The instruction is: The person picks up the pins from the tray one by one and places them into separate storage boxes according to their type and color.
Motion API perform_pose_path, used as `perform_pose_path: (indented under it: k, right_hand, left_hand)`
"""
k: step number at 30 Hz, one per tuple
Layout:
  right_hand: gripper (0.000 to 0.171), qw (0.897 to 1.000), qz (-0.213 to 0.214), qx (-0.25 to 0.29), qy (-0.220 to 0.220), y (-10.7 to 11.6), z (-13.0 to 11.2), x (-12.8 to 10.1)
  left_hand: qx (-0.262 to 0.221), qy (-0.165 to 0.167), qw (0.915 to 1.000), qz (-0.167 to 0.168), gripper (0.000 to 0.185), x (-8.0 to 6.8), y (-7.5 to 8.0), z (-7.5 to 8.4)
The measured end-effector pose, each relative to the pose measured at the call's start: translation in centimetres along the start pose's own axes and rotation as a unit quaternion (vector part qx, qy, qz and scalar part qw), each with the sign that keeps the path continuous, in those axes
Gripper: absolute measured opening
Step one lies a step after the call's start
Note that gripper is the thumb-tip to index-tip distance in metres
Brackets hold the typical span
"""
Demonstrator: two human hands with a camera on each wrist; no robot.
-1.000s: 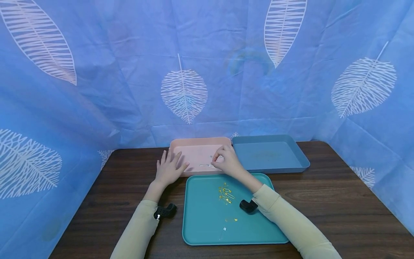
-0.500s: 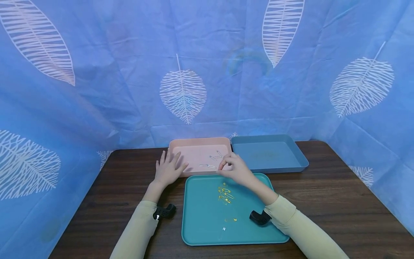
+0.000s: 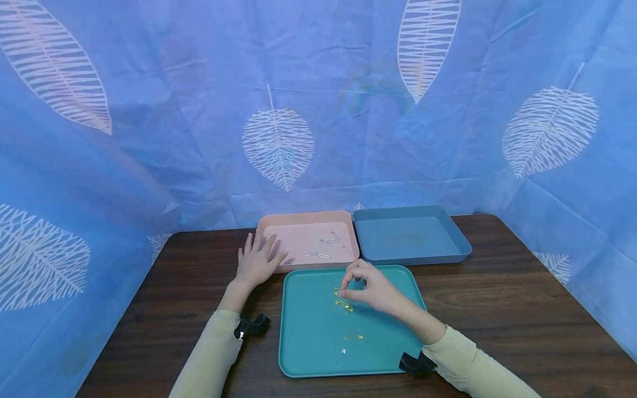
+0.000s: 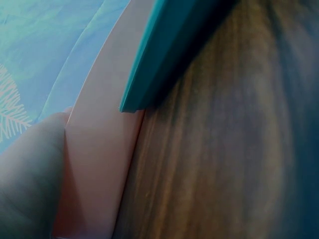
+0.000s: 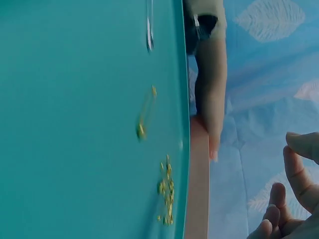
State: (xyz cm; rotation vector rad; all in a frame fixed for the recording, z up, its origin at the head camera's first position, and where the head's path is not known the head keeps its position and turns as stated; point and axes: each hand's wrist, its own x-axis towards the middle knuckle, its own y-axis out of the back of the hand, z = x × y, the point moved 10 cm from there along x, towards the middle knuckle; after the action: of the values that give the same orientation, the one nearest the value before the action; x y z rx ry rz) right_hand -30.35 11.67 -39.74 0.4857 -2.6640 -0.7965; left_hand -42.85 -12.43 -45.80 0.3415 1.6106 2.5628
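1. Right hand [image 3: 370, 287] hovers over the far half of the teal tray [image 3: 308, 354], thumb & forefinger curled toward each other just above a cluster of gold safety pins [image 3: 344, 299]. Can't tell if a pin is already pinched; in the right wrist view the fingers [image 5: 299, 174] are bent w/ a gap showing between them.
2. Left hand [image 3: 256, 260] lies flat on the bench [image 3: 497, 309], fingers straight & spread – fingertips touching the left edge of the pink tray [image 3: 298, 220]. Holds nothing.
3. Gold pins: main cluster near the tray's middle, toward the far side; one more gold pin [image 3: 354, 336] lies apart, nearer the person, w/ a small silver pin [image 3: 343, 351] just beyond that.
4. Pink tray sits behind the teal one, touching its far edge – a few silver safety pins [image 3: 330, 243] lie in it, towards its right half.
5. Blue tray [image 3: 463, 249] stands just right of the pink tray, side by side.
6. Blue leaf-print cloth [image 3: 278, 143] hangs behind & to both sides of the bench.
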Motion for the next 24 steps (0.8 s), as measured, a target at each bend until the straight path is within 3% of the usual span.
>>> perform_pose_path:
  k: [11,17,24]
  right_hand:
    - [0.005,0.998,-0.056,0.03,0.009,-3.2,-0.9,-2.9]
    - [0.008,0.995,-0.099,-0.016,0.008,-4.7,-1.2,-3.7]
    - [0.018,0.984,-0.167,-0.06,0.028,-6.3,-1.7,-4.6]
  left_hand:
    - [0.003,0.002,1.0,-0.005,0.075,-0.1,-0.2,0.0]
    - [-0.002,0.001,1.0,-0.002,0.074,-0.2,0.0,0.1]
    - [0.007,-0.002,0.9999,0.008,0.074,-0.1,0.0,0.1]
